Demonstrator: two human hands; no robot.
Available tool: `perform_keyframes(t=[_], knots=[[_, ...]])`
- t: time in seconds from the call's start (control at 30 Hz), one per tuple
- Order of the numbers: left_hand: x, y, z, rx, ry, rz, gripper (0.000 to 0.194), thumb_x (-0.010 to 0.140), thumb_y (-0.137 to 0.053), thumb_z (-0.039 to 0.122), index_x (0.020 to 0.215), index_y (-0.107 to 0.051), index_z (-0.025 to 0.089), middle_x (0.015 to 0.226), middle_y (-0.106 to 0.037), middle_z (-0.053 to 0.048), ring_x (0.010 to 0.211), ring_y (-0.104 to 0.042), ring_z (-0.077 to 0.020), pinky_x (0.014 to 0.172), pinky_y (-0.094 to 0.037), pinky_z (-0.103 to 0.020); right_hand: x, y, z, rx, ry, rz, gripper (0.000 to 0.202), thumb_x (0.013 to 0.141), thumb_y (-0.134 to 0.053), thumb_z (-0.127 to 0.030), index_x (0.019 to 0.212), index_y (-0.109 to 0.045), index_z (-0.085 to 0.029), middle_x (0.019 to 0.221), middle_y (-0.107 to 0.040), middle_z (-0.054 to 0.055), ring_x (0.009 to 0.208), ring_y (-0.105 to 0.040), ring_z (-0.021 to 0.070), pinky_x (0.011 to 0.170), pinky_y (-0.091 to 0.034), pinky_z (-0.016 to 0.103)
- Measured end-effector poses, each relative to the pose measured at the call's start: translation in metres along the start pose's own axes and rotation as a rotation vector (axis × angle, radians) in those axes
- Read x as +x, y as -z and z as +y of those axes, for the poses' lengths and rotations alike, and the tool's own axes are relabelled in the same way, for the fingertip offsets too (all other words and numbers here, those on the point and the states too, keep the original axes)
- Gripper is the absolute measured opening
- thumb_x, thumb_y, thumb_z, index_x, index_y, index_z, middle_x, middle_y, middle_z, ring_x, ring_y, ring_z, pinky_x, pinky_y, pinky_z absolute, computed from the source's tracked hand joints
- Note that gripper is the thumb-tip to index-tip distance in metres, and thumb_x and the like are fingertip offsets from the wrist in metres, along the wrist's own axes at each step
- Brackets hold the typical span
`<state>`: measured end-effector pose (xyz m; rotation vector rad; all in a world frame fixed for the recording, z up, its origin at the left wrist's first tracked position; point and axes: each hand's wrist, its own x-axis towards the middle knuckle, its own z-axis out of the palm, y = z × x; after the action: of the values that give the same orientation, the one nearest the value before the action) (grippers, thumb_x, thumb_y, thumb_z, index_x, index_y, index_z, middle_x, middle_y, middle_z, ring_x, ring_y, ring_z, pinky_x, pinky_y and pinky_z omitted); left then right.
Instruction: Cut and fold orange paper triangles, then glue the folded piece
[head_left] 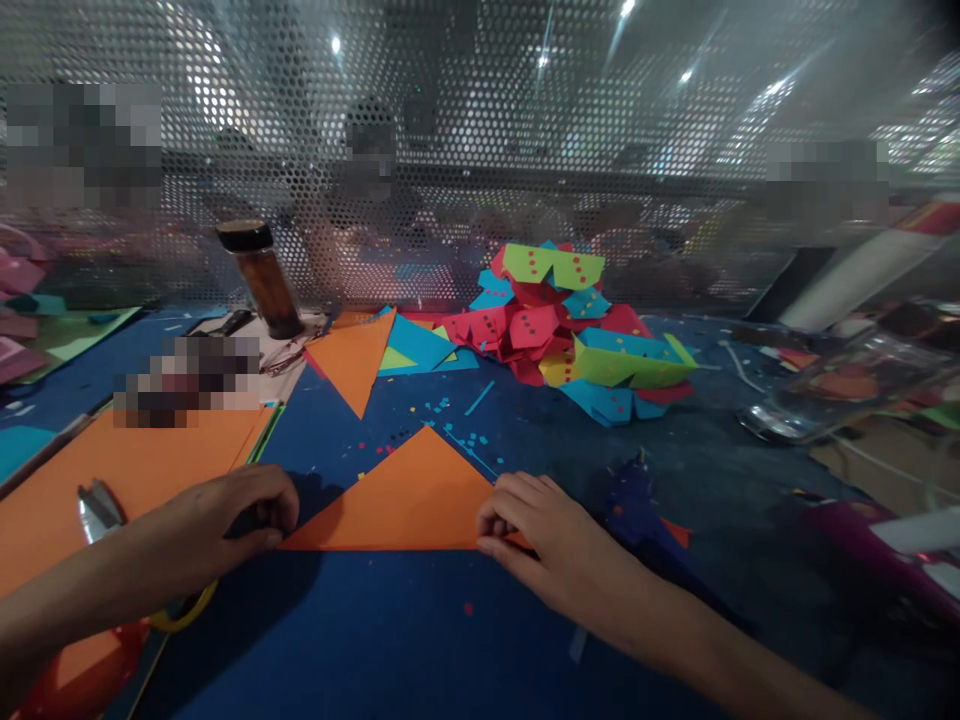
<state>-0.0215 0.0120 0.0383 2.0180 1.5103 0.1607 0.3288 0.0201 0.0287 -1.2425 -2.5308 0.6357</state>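
Note:
An orange paper triangle, with its long edge toward me, lies flat on the dark blue table. My left hand is curled at the triangle's left corner, thumb and fingers pinching its tip. At the right corner my right hand has its fingers closed over the paper. Beneath my left forearm are scissors with orange and yellow handles, resting on a stack of orange paper sheets. Small blue and red paper scraps are scattered just beyond the triangle's peak.
Folded orange triangles and blue ones lie farther back, beside a heap of colourful dotted paper shapes. A brown jar with a black lid stands back left. A clear tipped container is at right. Perforated metal panel behind.

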Motion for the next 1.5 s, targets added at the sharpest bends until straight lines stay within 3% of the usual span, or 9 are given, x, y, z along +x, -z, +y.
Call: perform_keyframes(t=[0.17,0.4,0.8,1.07,1.23,1.37,1.5], knots=[[0.001,-0.012,0.02,-0.048,0.026,0.047,0.02,0.089,-0.052,0.044,0.087,-0.06,0.026,0.089,-0.065,0.0,0.082,-0.061,-0.0206,0.073,-0.046,-0.031,-0.001,0.0,0.0,-0.006,0.004,-0.004,0.012,0.088,-0.06,-0.013,0.082,-0.056,-0.022,0.088,-0.061,-0.002,0.087,-0.055,0.0171,0.079,-0.036,0.033],[0.013,-0.034,0.026,-0.041,-0.018,0.113,0.017,0.083,-0.06,0.04,0.078,-0.062,0.023,0.078,-0.063,-0.001,0.073,-0.058,-0.0207,0.066,-0.045,-0.032,-0.001,-0.001,0.001,-0.03,0.021,0.018,0.012,0.087,-0.062,-0.013,0.082,-0.056,-0.022,0.088,-0.061,-0.002,0.085,-0.055,0.0164,0.077,-0.036,0.033],[0.012,-0.028,0.015,-0.102,-0.025,0.029,0.005,0.084,-0.054,0.024,0.082,-0.058,0.023,0.087,-0.063,0.0,0.081,-0.059,-0.0195,0.072,-0.045,-0.032,-0.002,0.0,0.0,0.008,0.006,0.003,0.012,0.088,-0.061,-0.012,0.083,-0.056,-0.022,0.089,-0.061,-0.002,0.086,-0.054,0.0171,0.078,-0.035,0.034],[0.01,-0.017,0.009,-0.17,-0.066,-0.045,0.009,0.083,-0.051,0.02,0.085,-0.059,0.024,0.091,-0.063,0.0,0.085,-0.06,-0.0194,0.077,-0.046,-0.032,-0.002,-0.001,0.002,-0.003,0.012,0.003,0.01,0.089,-0.062,-0.014,0.084,-0.057,-0.022,0.089,-0.061,-0.002,0.087,-0.054,0.0166,0.079,-0.035,0.033],[0.012,-0.017,0.003,-0.178,-0.087,0.047,0.021,0.079,-0.047,0.015,0.09,-0.062,0.025,0.093,-0.064,-0.001,0.085,-0.06,-0.0187,0.074,-0.046,-0.029,-0.001,-0.002,0.002,-0.003,0.01,-0.004,0.01,0.088,-0.063,-0.015,0.084,-0.057,-0.022,0.089,-0.061,-0.002,0.087,-0.053,0.0164,0.078,-0.034,0.033],[0.014,-0.021,0.005,-0.162,-0.03,0.218,0.014,0.086,-0.055,0.034,0.093,-0.062,0.024,0.084,-0.065,0.0,0.075,-0.06,-0.0178,0.067,-0.047,-0.027,-0.003,-0.003,0.004,0.01,0.018,0.015,0.011,0.088,-0.063,-0.014,0.084,-0.057,-0.022,0.088,-0.059,-0.003,0.085,-0.052,0.0159,0.078,-0.033,0.033],[0.011,-0.028,0.017,-0.061,-0.129,0.36,0.028,0.092,-0.052,0.044,0.075,-0.057,0.022,0.076,-0.061,0.002,0.07,-0.058,-0.0153,0.063,-0.045,-0.024,-0.005,-0.004,0.005,0.016,0.027,0.025,0.01,0.089,-0.063,-0.016,0.084,-0.056,-0.022,0.087,-0.059,-0.004,0.086,-0.052,0.016,0.079,-0.032,0.034]])
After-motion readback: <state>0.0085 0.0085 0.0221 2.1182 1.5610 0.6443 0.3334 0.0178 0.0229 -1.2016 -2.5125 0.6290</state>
